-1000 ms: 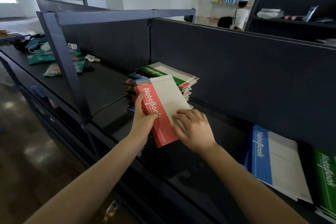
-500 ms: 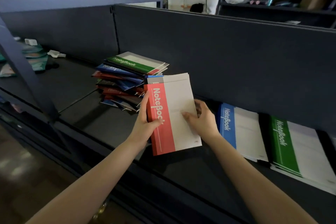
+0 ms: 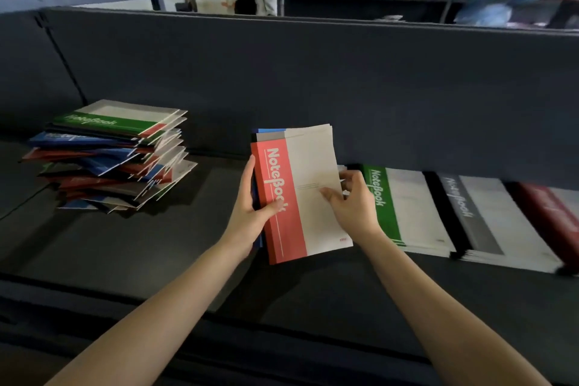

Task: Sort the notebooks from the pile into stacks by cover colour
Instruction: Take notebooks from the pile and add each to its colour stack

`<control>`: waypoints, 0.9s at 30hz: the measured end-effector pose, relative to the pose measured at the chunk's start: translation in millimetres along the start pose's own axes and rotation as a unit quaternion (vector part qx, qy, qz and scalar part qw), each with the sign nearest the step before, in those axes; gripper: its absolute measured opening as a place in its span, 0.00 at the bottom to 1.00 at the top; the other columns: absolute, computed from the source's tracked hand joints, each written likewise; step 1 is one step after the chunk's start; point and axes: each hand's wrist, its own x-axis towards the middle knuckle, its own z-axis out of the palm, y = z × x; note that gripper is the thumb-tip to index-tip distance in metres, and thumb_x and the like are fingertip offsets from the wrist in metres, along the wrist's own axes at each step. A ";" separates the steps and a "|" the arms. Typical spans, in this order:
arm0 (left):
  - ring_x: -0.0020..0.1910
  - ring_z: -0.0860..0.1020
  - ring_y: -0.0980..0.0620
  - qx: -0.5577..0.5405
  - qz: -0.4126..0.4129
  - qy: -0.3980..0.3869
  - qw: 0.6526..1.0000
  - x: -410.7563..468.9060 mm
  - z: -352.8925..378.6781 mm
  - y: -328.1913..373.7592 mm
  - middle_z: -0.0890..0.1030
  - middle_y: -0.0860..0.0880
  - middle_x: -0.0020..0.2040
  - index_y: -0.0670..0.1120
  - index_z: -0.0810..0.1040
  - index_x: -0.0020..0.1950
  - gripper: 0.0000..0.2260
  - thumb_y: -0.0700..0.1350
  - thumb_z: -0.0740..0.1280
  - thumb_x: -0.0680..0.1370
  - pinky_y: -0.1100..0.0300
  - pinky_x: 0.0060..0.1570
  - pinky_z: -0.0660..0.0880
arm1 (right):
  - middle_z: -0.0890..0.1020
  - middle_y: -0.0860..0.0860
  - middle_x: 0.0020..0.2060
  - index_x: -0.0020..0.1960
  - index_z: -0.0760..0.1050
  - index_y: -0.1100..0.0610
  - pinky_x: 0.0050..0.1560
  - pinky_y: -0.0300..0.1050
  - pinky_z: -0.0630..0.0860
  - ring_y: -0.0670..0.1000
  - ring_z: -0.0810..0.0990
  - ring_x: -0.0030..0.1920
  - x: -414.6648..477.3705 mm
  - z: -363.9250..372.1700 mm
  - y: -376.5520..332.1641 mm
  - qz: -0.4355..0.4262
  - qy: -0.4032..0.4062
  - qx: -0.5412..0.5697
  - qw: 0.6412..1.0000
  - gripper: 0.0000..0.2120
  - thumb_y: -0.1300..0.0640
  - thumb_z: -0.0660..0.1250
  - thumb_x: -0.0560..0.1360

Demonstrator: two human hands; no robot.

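A small bundle of notebooks with a red-spined notebook (image 3: 291,197) on top is held above the dark shelf (image 3: 156,247); grey and blue covers peek out behind it. My left hand (image 3: 250,213) grips the bundle's left edge, thumb across the red spine. My right hand (image 3: 351,200) pinches the right edge of the top notebook. The mixed pile (image 3: 112,153) sits at the left, topped by a green notebook. Sorted stacks lie at the right: green (image 3: 398,207), grey (image 3: 482,219) and dark red (image 3: 551,213).
A tall dark back panel (image 3: 313,81) runs behind the shelf. The shelf's front rail (image 3: 282,341) crosses below my forearms. Beyond the panel stand other racks with goods, and a person is far off.
The view and my hands with the bundle have shifted right, away from the pile. The blue stack is now hidden behind the bundle, and the grey and dark red stacks have come into view.
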 end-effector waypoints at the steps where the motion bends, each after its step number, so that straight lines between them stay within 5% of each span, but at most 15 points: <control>1: 0.64 0.71 0.63 -0.005 -0.002 -0.009 1.000 1.8 11.7 -0.4 0.69 0.62 0.67 0.64 0.54 0.74 0.37 0.39 0.70 0.75 0.61 0.57 0.73 | 0.78 0.47 0.48 0.56 0.68 0.53 0.39 0.43 0.77 0.49 0.79 0.45 0.7 -11.6 4.9 0.003 0.012 -0.006 1.000 0.14 0.54 0.70 0.75; 10: 0.63 0.67 0.67 0.006 -0.001 -0.077 0.997 5.0 120.1 5.9 0.65 0.65 0.66 0.66 0.53 0.71 0.34 0.43 0.69 0.76 0.62 0.59 0.69 | 0.75 0.42 0.42 0.53 0.68 0.52 0.33 0.29 0.69 0.41 0.75 0.41 -2.5 -115.4 42.7 0.035 0.091 -0.016 0.995 0.05 0.55 0.63 0.79; 15: 0.65 0.66 0.62 0.002 -0.012 -0.119 0.993 -4.3 185.6 4.8 0.62 0.63 0.69 0.67 0.51 0.71 0.33 0.47 0.67 0.76 0.55 0.63 0.66 | 0.74 0.45 0.48 0.58 0.69 0.54 0.38 0.35 0.70 0.48 0.75 0.46 -11.3 -173.5 65.0 0.061 0.144 -0.032 0.987 0.08 0.52 0.60 0.81; 19: 0.71 0.62 0.57 -0.017 -0.020 -0.139 0.990 -11.0 230.6 3.1 0.60 0.61 0.73 0.70 0.54 0.70 0.31 0.52 0.67 0.75 0.48 0.68 0.64 | 0.75 0.44 0.44 0.53 0.66 0.54 0.30 0.30 0.69 0.44 0.76 0.40 -22.1 -221.4 79.7 0.072 0.190 -0.026 0.979 0.05 0.53 0.60 0.81; 24: 0.67 0.58 0.62 -0.006 -0.015 -0.160 0.987 -17.8 283.0 7.3 0.59 0.60 0.73 0.62 0.53 0.74 0.28 0.44 0.62 0.81 0.57 0.67 0.59 | 0.76 0.45 0.47 0.52 0.67 0.55 0.33 0.32 0.70 0.46 0.78 0.43 -28.0 -272.0 94.0 0.069 0.237 -0.025 0.969 0.05 0.55 0.62 0.80; 27: 0.74 0.58 0.54 0.008 -0.009 -0.171 0.985 -14.8 309.4 8.4 0.58 0.55 0.77 0.66 0.55 0.70 0.26 0.44 0.63 0.81 0.46 0.73 0.58 | 0.78 0.47 0.48 0.53 0.69 0.55 0.32 0.32 0.69 0.47 0.78 0.43 -30.1 -296.1 100.4 0.073 0.260 -0.036 0.962 0.05 0.55 0.62 0.80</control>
